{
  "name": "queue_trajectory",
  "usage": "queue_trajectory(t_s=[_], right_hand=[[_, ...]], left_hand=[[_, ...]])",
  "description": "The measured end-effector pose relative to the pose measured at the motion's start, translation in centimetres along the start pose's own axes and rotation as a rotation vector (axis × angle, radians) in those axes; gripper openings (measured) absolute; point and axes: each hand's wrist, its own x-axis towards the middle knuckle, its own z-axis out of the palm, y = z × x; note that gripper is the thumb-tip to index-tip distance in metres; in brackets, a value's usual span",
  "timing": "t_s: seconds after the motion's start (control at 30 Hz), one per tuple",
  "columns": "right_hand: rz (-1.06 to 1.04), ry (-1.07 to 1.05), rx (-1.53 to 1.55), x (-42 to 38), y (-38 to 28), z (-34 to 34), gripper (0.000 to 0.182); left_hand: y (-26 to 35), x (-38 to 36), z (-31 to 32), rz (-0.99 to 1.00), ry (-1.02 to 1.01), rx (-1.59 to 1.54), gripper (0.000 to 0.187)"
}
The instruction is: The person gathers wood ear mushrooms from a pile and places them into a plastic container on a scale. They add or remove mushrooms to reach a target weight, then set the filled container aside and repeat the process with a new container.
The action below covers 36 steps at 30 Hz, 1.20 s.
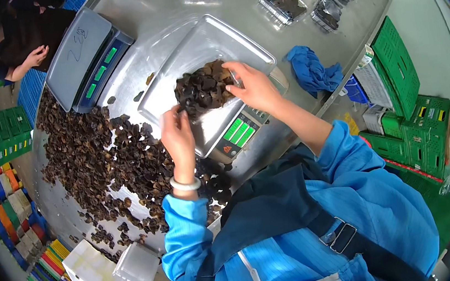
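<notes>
Dark wood ear mushrooms (205, 89) are heaped in a clear plastic box, most of which they hide. My right hand (252, 86) grips the box's right end, thumb and fingers apart around its edge. At the lower left corner, my left hand (178, 135) has its fingertips closed on the box's edge. Under the box is a shiny metal tray (226, 32), resting on a weighing scale with a lit green display (239, 132). A large pile of loose wood ears (128, 171) spreads over the steel table left of my left hand.
A second scale (81, 51) stands upper left, near another person's hand (37, 56). Filled clear boxes (281, 2) sit at the back right, above a blue cloth (314, 69). Green crates (424, 134) are stacked at right. A white foam box (99, 277) stands lower left.
</notes>
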Motion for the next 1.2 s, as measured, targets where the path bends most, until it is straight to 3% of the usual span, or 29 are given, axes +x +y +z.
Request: queue_trajectory(t_s=[0.13,0.2,0.27,0.3,0.4,0.53,0.63,0.67,0.73,0.77,0.87,0.93,1.07,1.13,1.2], right_hand=[[0.066,-0.157,0.129,1.4,1.0,-1.0,0.056],[0.007,-0.096,0.095,0.9,0.8,-1.4,0.053],[-0.130,0.016,0.018,0.6,1.3,-1.4,0.050],[-0.110,0.015,0.055,0.3,1.2,-1.7,0.047],[-0.055,0.007,0.142,-0.6,0.6,-2.4,0.038],[-0.116,0.020,0.120,-1.5,0.8,-2.8,0.027],[-0.253,0.096,0.005,-1.7,0.7,-3.1,0.019],[-0.301,0.126,-0.044,-1.7,0.6,-3.1,0.017],[-0.367,0.122,-0.001,-1.9,0.3,-2.5,0.014],[-0.406,0.121,0.018,-1.7,0.1,-2.2,0.013],[-0.537,0.079,-0.014,-1.0,-0.8,-0.4,0.012],[-0.579,0.094,-0.088,-0.4,-1.9,1.0,0.013],[-0.510,0.035,-0.390,1.1,-3.4,3.2,0.019],[-0.406,0.020,-0.513,1.6,-3.6,3.9,0.025],[-0.388,0.049,-0.426,1.8,-3.1,4.2,0.024]], left_hand=[[-0.1,-2.6,0.0,0.113,0.038,0.151,0.020],[-0.1,-2.4,-0.3,0.151,0.113,0.137,0.019],[0.1,-1.6,-1.0,0.160,0.225,0.068,0.018],[0.6,-1.3,-2.0,0.085,0.201,-0.068,0.017],[0.6,-1.0,-3.6,0.064,0.415,-0.504,0.017],[-3.1,-0.4,-8.5,-0.060,0.571,-0.542,0.007],[-7.0,-1.5,-11.0,-0.294,0.346,-0.286,0.007],[-6.4,-1.8,-11.9,-0.380,0.135,0.091,0.016],[-8.0,-3.2,-10.7,-0.024,0.113,0.409,0.028],[-6.9,-3.0,-10.1,-0.044,0.147,0.392,0.035],[-3.7,0.0,-8.1,-0.231,0.140,-0.150,0.034],[-3.1,3.1,-5.7,-0.243,0.095,-0.279,0.026],[1.9,6.5,-3.1,-0.123,0.159,-0.124,0.019],[3.2,6.1,-2.8,-0.092,0.092,-0.254,0.019],[4.5,4.5,-2.9,-0.208,-0.064,-0.195,0.023]])
